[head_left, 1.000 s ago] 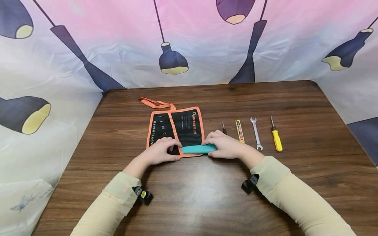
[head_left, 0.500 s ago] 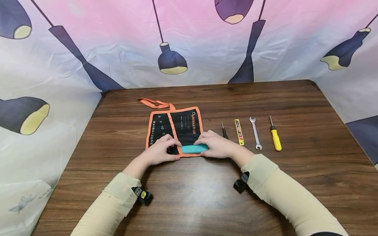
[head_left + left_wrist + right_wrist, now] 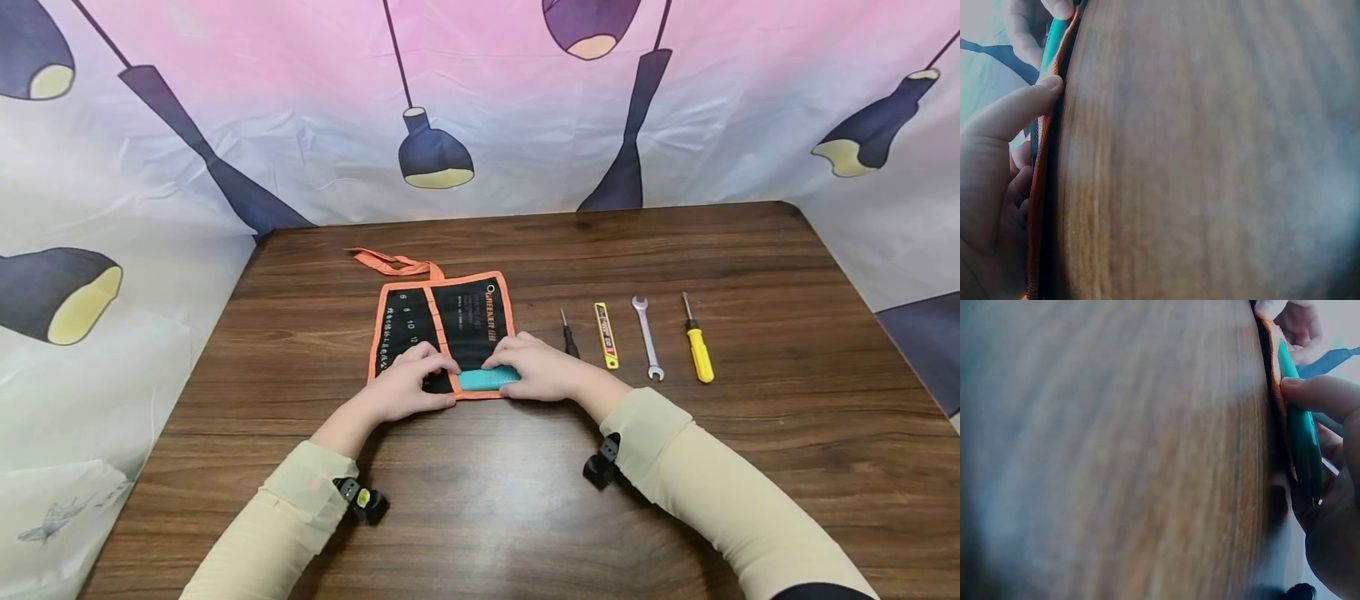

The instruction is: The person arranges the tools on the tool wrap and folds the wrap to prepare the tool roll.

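Note:
A black tool pouch [image 3: 471, 312] with orange trim lies flat and unfolded on the table. At its near edge a long, slim teal tool [image 3: 480, 380] lies along the pouch, its left end at the orange pocket border; its exact kind is unclear. My right hand [image 3: 542, 368] grips the right part of this tool, thumb on the near side and fingers over the far side. My left hand [image 3: 408, 380] pinches the pocket's orange border, the thumb on the near trim [image 3: 1047, 100]. In the right wrist view the tool [image 3: 1302, 434] sits between thumb and fingers.
Right of the pouch lie a small black screwdriver [image 3: 570, 340], a thin yellow labelled piece [image 3: 607, 336], an open-ended wrench [image 3: 648, 337] and a yellow screwdriver [image 3: 700, 350]. An orange strap [image 3: 393, 263] trails behind the pouch. A printed cloth [image 3: 315, 108] hangs behind the wooden table [image 3: 495, 500].
My right hand has moved left with the teal tool, which no longer sticks out past the pouch's right edge and shows less of its length. The left hand has stayed in place.

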Demonstrator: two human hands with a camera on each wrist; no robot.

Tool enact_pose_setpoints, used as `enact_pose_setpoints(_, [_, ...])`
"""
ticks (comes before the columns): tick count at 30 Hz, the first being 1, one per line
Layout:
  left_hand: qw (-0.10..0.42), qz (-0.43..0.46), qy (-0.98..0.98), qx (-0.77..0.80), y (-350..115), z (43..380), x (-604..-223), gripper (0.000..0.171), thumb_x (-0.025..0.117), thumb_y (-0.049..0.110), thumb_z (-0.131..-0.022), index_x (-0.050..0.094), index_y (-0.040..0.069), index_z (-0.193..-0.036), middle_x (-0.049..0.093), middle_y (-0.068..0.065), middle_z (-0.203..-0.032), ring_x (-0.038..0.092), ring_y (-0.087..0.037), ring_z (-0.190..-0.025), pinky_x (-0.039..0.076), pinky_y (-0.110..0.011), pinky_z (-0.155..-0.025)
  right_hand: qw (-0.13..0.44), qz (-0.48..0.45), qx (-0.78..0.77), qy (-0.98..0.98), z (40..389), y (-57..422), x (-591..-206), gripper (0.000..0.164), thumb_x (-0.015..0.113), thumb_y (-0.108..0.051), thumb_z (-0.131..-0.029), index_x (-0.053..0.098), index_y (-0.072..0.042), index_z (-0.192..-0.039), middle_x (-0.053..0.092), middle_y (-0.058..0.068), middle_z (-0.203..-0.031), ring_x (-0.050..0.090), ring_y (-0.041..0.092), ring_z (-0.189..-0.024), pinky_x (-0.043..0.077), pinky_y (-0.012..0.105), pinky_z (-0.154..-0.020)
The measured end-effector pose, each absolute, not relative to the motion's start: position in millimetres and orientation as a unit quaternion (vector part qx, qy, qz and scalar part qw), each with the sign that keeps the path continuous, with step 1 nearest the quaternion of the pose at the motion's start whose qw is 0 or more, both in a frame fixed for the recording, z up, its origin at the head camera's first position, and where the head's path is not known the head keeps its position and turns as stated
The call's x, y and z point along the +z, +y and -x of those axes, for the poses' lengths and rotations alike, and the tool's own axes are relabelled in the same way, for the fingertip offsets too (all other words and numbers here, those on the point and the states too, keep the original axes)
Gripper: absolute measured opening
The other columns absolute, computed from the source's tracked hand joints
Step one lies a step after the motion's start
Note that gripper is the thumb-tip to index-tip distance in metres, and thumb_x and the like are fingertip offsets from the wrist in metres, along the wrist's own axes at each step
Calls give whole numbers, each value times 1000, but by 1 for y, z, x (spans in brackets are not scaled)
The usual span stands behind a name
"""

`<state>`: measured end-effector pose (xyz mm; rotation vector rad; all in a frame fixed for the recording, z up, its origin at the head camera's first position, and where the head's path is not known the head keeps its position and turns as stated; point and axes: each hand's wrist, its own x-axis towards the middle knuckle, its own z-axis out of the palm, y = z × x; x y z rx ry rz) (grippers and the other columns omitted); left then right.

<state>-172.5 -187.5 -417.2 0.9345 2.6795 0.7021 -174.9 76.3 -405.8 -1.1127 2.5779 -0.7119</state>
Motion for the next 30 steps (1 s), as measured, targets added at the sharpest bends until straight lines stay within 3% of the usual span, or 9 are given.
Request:
enact_pose_setpoints(9, [93, -337, 911, 219, -187, 173, -411, 34, 71, 36, -83, 61, 27, -114, 45, 6, -97, 41, -14, -89, 37, -34, -77, 97, 374, -221, 895, 175, 94, -403, 45, 69, -34, -84, 60, -14, -124, 55, 0, -121, 45, 20, -105, 36, 39, -88])
enact_pose_setpoints(14, [72, -352, 908, 216, -192, 171, -406, 33, 72, 33, -82, 64, 24, -113, 49, 5, -100, 44, -14, -92, 39, -35, -79, 67, 362, -198, 908, 174, 107, -402, 40, 71, -35, -82, 65, -16, -117, 58, -2, -113, 46, 19, -100, 35, 41, -86])
enact_pose_setpoints(19, [84, -350, 905, 229, -197, 170, -406, 35, 73, 31, -81, 64, 24, -114, 50, 5, -102, 45, -14, -95, 41, -36, -81, 52, 357, -189, 914, 174, 115, -404, 33, 71, -35, -82, 68, -17, -109, 60, -4, -105, 47, 18, -95, 36, 39, -84])
enact_pose_setpoints(30, [79, -352, 902, 239, -198, 171, -412, 36, 74, 32, -80, 64, 26, -115, 49, 6, -101, 44, -13, -94, 40, -36, -80, 48, 351, -208, 912, 172, 117, -405, 28, 70, -33, -83, 69, -17, -105, 60, -5, -102, 47, 17, -93, 36, 39, -83])
